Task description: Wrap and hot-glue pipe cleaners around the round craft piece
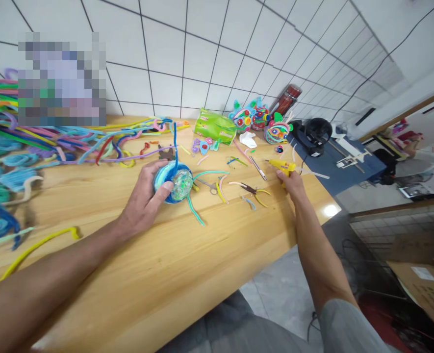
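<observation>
My left hand (148,198) is wrapped round a blue pipe-cleaner craft piece (182,185), its thumb pressed on the near rim. The piece has a pale, glittery green-and-clear middle. One dark blue stem sticks up from it, and light green stems trail out to the right and below. Over on the right, my right hand (292,184) grips a yellow hot glue gun (281,165) by its handle, nozzle pointing left. Between the hands lie yellow-handled pliers (252,189), a pen-like tool (258,168), scissors (211,186) partly hidden, and short cut stems.
Many coloured pipe cleaners (73,142) and coiled pieces cover the table's left side. Along the tiled wall stand a green packet (215,126), colourful animal-faced crafts (277,130) and a red-capped bottle (286,100). A black device (316,137) sits past the right end; cardboard boxes (419,284) are lower right.
</observation>
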A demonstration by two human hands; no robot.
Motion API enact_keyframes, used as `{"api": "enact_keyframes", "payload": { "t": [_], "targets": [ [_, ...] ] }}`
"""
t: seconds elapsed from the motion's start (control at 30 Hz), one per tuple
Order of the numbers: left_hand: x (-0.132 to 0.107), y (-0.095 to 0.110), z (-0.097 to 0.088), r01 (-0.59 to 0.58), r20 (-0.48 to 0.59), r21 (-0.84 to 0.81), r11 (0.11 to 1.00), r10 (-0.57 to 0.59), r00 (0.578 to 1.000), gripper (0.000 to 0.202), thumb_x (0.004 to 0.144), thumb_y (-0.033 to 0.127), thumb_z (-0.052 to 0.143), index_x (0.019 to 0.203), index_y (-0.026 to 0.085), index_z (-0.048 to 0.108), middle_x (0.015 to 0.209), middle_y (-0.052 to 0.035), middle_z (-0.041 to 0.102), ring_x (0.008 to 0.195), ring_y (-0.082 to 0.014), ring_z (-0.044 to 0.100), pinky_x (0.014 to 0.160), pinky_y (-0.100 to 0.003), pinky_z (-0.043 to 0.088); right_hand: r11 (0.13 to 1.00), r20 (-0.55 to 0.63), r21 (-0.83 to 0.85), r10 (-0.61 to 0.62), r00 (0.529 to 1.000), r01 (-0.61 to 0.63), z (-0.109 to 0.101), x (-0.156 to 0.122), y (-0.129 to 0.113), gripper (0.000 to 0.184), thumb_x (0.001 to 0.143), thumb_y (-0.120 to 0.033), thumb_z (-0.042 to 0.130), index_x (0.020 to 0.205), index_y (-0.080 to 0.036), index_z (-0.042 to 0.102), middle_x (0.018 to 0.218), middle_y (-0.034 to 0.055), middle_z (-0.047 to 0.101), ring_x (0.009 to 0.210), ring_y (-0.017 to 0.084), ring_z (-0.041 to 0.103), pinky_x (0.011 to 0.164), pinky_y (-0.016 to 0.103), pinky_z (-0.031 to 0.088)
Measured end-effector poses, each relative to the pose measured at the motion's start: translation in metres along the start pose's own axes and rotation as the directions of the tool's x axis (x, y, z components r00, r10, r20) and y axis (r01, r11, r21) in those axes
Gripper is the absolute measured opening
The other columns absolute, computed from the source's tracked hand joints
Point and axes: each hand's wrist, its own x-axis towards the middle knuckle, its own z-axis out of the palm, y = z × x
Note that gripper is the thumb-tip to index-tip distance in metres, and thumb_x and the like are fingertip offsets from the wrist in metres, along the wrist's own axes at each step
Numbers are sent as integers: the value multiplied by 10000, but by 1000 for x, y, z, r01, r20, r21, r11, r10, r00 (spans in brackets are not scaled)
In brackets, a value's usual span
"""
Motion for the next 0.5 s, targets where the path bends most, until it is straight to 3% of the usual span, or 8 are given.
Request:
{"api": "enact_keyframes", "payload": {
  "t": [0.13, 0.23, 0.3, 0.4, 0.43, 0.5],
  "targets": [
    [1, 0, -1, -14, 15, 18, 1000, 14, 1000, 519, 1136, 506, 504, 1574, 235, 451, 1573, -143, 552, 1497, -326, 545, 1299, -569, 455, 999, -43, -38, 17, 999, -19, -20, -29, -1, 569, 803, -691, 685, 991, -158, 749, 1034, 197, 785, 972, 326, 700, 889, 468, 576],
    [1, 0, -2, -26, 41, 52, 998, 24, 999, 519, 1129, 488, 495, 1585, 247, 440, 1577, -129, 554, 1497, -327, 548, 1287, -560, 478, 998, -111, -16, -56, 992, 54, -42, -72, -15, 644, 789, -722, 756, 1118, -169, 780, 1168, 207, 786, 1048, 349, 736, 957, 525, 605],
    [2, 0, -2, -14, 49, 63, 998, 11, 999, 532, 1123, 493, 491, 1597, 259, 424, 1595, -122, 542, 1508, -332, 537, 1293, -575, 472, 973, 79, 177, -165, 983, 149, -58, -103, -39, 588, 852, -718, 751, 1161, -221, 803, 1177, 149, 807, 956, 290, 764, 855, 470, 653],
    [2, 1, -2, 3, 39, 42, 999, -4, 999, 545, 1116, 516, 499, 1591, 257, 429, 1592, -128, 540, 1508, -338, 533, 1299, -588, 458, 862, 374, 460, -406, 834, 214, -80, -137, -93, 461, 918, -649, 782, 1150, -255, 842, 1094, 110, 829, 919, 256, 776, 704, 368, 656],
    [2, 1, -1, 1, 37, 32, 999, -2, 999, 545, 1116, 519, 501, 1586, 250, 435, 1590, -135, 541, 1510, -338, 529, 1304, -587, 450, 831, 390, 506, -458, 799, 231, -84, -142, -113, 417, 923, -627, 795, 1126, -266, 853, 1080, 99, 832, 875, 238, 770, 654, 342, 637],
    [2, 2, 0, -9, 33, 10, 1000, 9, 999, 542, 1120, 524, 498, 1576, 236, 445, 1586, -145, 547, 1517, -333, 521, 1312, -578, 437, 791, 332, 540, -515, 790, 289, -84, -144, -150, 354, 914, -598, 827, 1069, -281, 863, 1010, 73, 824, 779, 195, 727, 601, 306, 593]
  ]
}}
